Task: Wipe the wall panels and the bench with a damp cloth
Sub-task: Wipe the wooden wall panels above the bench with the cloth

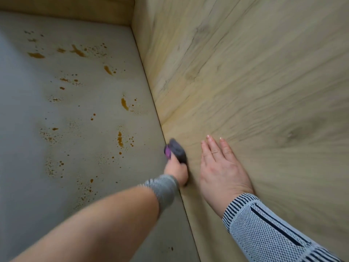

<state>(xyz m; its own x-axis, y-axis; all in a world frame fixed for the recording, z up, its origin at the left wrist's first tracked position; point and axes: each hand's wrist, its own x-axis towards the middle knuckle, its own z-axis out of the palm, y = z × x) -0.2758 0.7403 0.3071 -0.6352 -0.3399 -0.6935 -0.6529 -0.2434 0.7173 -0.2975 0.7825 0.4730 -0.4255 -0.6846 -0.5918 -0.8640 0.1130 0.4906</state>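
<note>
On the left the grey bench seat (56,110) is spattered with orange-brown stains (35,55) from far end to near edge. Toward the middle, the left hand (176,170), a grey cuff (164,188) at its wrist, grips a bunched grey-and-purple cloth (175,150) and holds it at the seam where the seat meets the wood-grain wall panel (255,82); motion blur softens it. Just to the right of the cloth, apart from it, the right hand (221,171) lies flat on the panel, fingers straight, a striped knit sleeve (264,231) behind it.
</note>
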